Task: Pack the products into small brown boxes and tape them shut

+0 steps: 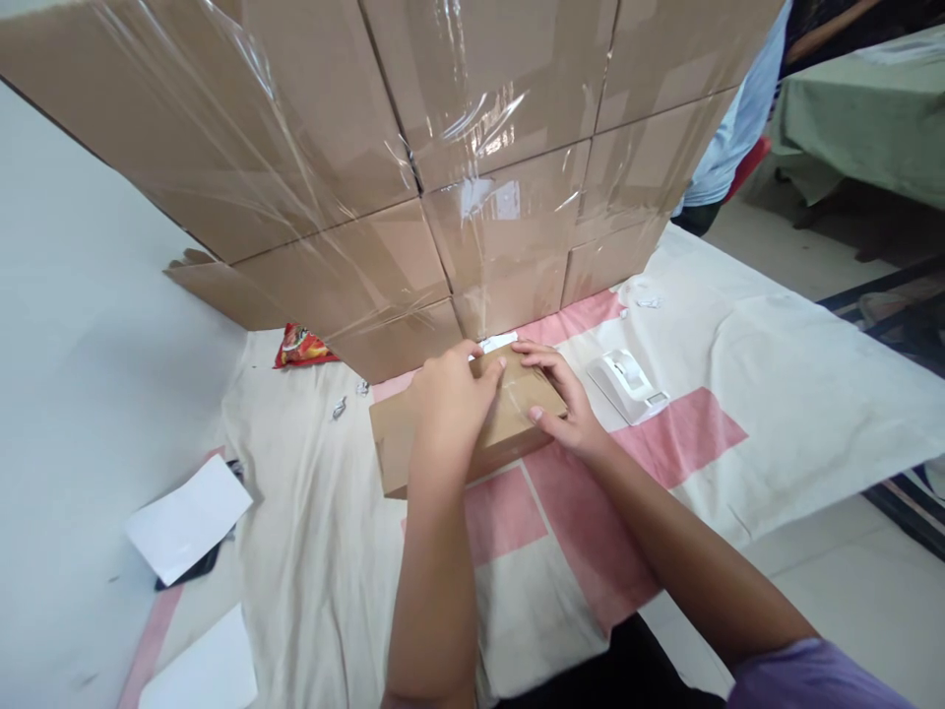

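A small closed brown cardboard box [509, 418] lies on the cloth-covered table in front of me, with a strip of clear tape on its top. My left hand [452, 394] is bent over the box's middle, its fingers toward the far edge and its thumb pressed on the top. At the right end, my right hand [561, 399] grips the box, fingers over the far side and thumb at the near edge. A white tape dispenser [627, 384] stands just right of my right hand. Something white [498, 342] peeks out behind the box.
Tall stacked cartons [509, 226] wrapped in clear film rise right behind the box. A red snack packet [302, 347] and crumpled foil bits [339, 408] lie to the left. White paper [190, 517] rests by the wall. A person in light blue [738, 123] is beyond the cartons.
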The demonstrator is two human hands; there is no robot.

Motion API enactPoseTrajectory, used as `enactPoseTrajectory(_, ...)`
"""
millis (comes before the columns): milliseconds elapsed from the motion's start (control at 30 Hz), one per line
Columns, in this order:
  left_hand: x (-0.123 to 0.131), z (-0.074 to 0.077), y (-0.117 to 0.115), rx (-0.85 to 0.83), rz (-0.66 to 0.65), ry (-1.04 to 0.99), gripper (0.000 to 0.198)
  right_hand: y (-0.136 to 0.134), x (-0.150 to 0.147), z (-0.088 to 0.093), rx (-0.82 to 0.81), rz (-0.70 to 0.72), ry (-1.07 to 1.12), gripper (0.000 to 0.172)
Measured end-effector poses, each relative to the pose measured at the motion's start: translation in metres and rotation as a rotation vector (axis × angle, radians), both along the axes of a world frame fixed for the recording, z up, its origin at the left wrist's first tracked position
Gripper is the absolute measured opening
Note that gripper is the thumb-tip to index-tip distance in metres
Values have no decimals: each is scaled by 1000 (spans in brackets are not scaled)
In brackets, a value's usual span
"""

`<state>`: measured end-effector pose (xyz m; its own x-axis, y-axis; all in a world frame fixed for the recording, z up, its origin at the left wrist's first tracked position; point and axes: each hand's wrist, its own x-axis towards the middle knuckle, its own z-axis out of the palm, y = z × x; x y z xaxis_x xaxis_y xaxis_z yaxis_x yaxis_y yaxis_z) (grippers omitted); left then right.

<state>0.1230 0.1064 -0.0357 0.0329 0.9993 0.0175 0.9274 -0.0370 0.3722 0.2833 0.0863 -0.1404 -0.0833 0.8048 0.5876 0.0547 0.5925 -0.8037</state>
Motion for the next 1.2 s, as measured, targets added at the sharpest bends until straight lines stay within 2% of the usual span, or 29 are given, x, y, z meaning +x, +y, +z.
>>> enactPoseTrajectory(200,-16,14,-16,-151,-291,-98,61,0,-1,1,4,-1,16,47)
enactPoseTrajectory(367,-23,17,-18,-171,-421,-135,71,0,-1,0,-14,-20,-2,54)
enactPoseTrajectory(433,-23,17,-17,-170,-416,-147,73,0,0,-1,-6,-15,1,54)
enactPoseTrajectory(567,-19,13,-16,-150,-323,-131,62,-1,2,-3,-3,7,-8,54)
enactPoseTrajectory(733,-8,5,-13,-52,-226,-117,36,-1,3,-4,14,31,-4,53)
enactPoseTrajectory(833,-6,5,-13,-12,-202,-105,25,-3,0,-5,-7,16,2,59)
enactPoseTrajectory(900,-11,9,-16,-39,-201,-89,24,-7,-4,-6,-38,4,21,66)
enactPoseTrajectory(1000,-28,19,-22,-159,-206,-73,34,-13,-11,-10,-44,25,108,72)
enactPoseTrajectory(1100,-48,26,-28,-257,-178,-81,45,-11,-13,-14,-96,13,186,61)
enactPoseTrajectory(1200,-61,28,-32,-273,-150,-68,48,3,-3,-19,-212,-218,137,36)
